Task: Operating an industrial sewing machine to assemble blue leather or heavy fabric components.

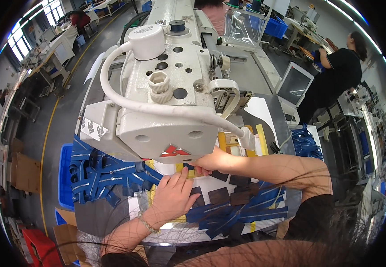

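Both my hands work under the front of a large white sewing machine [170,129]. My left hand [173,196] lies palm down, its fingers stretched out toward a small dark piece [187,165] on a yellow-edged template [179,168]. My right hand [213,161] comes in from the right with its fingers curled together beside that piece. What the right fingers pinch is hidden. Blue zipper strips [233,216] lie in a heap close to my wrists, with dark square patches [218,196] near them. More blue zipper strips [99,178] are piled left of my left hand.
A thick white cable [157,107] loops over the machine head. Another zipper bundle [306,142] lies at the far right. A blue bin [66,178] and a red stool [42,247] stand left of the table. A person [339,75] in black stands beyond a monitor [295,84].
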`<move>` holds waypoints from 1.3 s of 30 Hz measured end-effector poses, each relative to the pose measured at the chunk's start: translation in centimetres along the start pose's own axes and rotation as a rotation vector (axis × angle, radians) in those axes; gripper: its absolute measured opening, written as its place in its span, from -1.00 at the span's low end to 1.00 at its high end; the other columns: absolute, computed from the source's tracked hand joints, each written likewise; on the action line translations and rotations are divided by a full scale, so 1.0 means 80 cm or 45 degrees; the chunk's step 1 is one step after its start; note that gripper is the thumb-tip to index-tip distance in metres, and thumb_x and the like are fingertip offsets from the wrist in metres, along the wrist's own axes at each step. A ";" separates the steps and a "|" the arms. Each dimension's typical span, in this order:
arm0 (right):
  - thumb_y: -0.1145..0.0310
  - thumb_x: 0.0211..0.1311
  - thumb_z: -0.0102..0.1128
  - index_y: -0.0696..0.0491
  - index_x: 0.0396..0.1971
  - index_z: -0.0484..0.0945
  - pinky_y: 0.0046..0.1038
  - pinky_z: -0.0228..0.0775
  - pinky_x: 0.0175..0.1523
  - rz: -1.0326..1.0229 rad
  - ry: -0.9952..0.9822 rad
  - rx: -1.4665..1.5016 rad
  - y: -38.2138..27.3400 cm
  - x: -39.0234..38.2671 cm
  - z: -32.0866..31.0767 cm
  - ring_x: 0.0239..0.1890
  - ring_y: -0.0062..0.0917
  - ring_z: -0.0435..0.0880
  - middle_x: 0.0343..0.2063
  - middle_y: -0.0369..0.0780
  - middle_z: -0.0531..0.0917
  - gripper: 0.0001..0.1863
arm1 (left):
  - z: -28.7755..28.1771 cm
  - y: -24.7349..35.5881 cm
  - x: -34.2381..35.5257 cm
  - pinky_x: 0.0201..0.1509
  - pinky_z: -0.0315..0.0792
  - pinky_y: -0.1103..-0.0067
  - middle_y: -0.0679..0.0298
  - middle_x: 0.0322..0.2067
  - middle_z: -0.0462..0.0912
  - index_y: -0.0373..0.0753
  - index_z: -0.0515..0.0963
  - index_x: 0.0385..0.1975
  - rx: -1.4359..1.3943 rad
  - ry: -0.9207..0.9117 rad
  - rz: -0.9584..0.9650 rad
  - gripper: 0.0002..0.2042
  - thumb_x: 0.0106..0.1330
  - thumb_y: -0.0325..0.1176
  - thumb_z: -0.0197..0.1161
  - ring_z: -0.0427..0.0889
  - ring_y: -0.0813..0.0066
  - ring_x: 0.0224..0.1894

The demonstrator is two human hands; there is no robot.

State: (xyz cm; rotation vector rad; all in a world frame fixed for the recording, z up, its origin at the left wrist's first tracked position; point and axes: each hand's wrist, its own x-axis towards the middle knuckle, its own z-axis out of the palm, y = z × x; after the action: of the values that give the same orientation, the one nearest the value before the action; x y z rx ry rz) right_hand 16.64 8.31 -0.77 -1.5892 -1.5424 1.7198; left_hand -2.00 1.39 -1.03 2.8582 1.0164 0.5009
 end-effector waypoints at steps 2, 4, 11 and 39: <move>0.39 0.14 0.15 0.22 -0.67 0.51 -0.57 0.34 -0.72 0.008 -0.026 -0.027 -0.001 0.003 -0.003 -0.79 -0.59 0.51 -0.77 -0.20 0.55 -0.74 | 0.001 0.001 0.002 0.00 0.22 0.34 0.01 0.05 0.40 -0.32 0.38 -0.07 0.019 -0.029 -0.017 -0.50 0.09 -0.09 0.22 0.38 0.24 0.03; 0.38 0.14 0.16 0.22 -0.68 0.51 -0.57 0.34 -0.72 0.014 -0.052 -0.054 -0.003 0.004 -0.008 -0.80 -0.58 0.51 -0.77 -0.20 0.55 -0.73 | -0.004 0.001 0.009 -0.06 0.24 0.46 -0.08 -0.04 0.47 -0.36 0.44 -0.20 0.032 0.040 0.022 -0.57 0.08 -0.11 0.23 0.44 0.26 -0.06; 0.35 0.06 0.24 0.19 -0.48 0.53 -0.48 0.43 -0.48 -0.432 0.055 -0.519 0.004 -0.012 -0.017 -0.59 -0.48 0.57 -0.63 -0.20 0.57 -0.81 | 0.001 -0.004 -0.001 0.10 0.23 0.43 -0.07 -0.04 0.47 -0.36 0.44 -0.19 -0.002 0.062 0.028 -0.55 0.08 -0.10 0.24 0.41 0.22 0.06; 0.32 0.16 0.11 0.06 0.00 0.41 -0.40 0.38 0.04 -1.373 0.025 -1.316 0.053 -0.032 -0.037 0.02 -0.26 0.39 0.07 -0.20 0.43 -0.61 | -0.009 -0.018 0.000 -0.22 0.38 0.56 0.25 -0.25 0.61 -0.19 0.53 -0.50 -0.177 0.223 0.030 -0.85 0.02 -0.30 0.33 0.56 0.44 -0.16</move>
State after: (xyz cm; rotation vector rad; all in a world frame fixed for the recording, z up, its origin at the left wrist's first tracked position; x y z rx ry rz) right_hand 21.67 6.12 -2.43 -0.6521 -2.7244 0.2895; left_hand -3.10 2.51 -0.60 2.7452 0.9315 0.8032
